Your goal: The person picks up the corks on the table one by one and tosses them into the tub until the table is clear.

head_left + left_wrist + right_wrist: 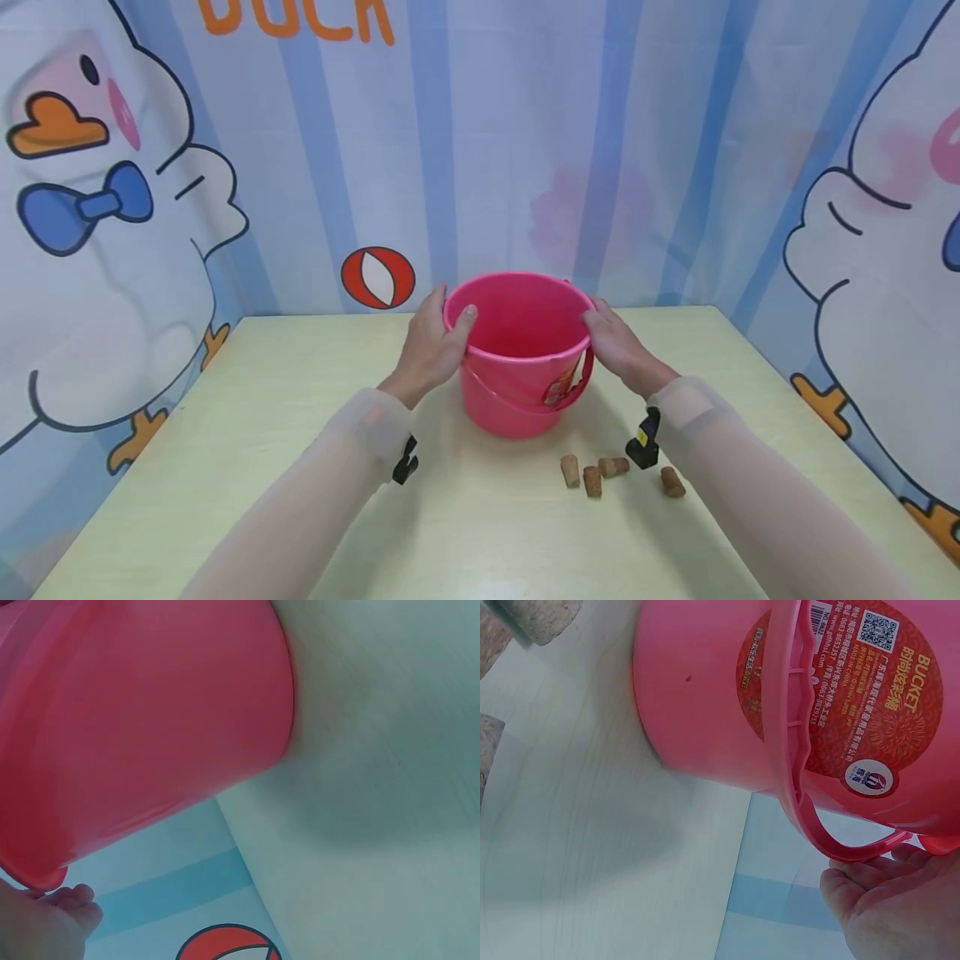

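Observation:
A pink plastic bucket is upright at the middle of the table; whether its base touches the tabletop is hard to tell. My left hand grips the left side of its rim, thumb over the edge. On the opposite side my right hand holds the rim, close to where the handle joins. That handle hangs down across the bucket's front. A red label marked "BUCKET" shows in the right wrist view. In the left wrist view, the left hand's fingers lie under the rim's outer edge.
Several corks lie on the pale table in front of the bucket: a light one, with a darker cork beside it and a lone cork farther right, near my right forearm. A curtain with duck prints hangs behind the table.

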The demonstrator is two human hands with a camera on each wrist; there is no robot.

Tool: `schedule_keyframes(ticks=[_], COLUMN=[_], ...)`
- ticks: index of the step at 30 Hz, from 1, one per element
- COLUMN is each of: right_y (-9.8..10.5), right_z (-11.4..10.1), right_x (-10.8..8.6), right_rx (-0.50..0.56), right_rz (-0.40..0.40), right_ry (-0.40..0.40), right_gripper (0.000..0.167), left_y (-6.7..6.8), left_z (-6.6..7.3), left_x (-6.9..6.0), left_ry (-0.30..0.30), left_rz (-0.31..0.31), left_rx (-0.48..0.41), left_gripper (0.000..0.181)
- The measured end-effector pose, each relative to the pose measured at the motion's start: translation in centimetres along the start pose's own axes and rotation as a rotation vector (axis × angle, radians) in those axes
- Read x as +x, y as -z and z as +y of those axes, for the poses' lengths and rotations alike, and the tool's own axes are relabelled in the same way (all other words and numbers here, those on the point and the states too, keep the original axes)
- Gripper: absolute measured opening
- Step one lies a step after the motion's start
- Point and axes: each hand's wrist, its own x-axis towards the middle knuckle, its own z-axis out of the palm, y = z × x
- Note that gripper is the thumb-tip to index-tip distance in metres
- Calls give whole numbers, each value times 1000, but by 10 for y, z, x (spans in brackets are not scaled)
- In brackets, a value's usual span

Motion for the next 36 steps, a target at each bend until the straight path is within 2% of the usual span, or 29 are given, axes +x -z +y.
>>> schedule_keyframes(ticks=[6,17,31,36], right_y=[0,0,1,-1], right_z=[0,1,-1,0], right_x=[0,0,-1,-1], right_rx=[-4,-5,4,11], right_rz=[1,2,-19,-6], right_ry=[-4,-10,9,-8], right_gripper=[60,61,60,61], left_y=[-6,-12,-11,-11], left_z=[-4,-8,-6,-6], left_x=[0,-2,-3,-5], left_ry=[35,22,36,51], left_rz=[-39,-22,-9,-5], left_rx=[-62,-30,-11,11], left_gripper=[78,83,86,86])
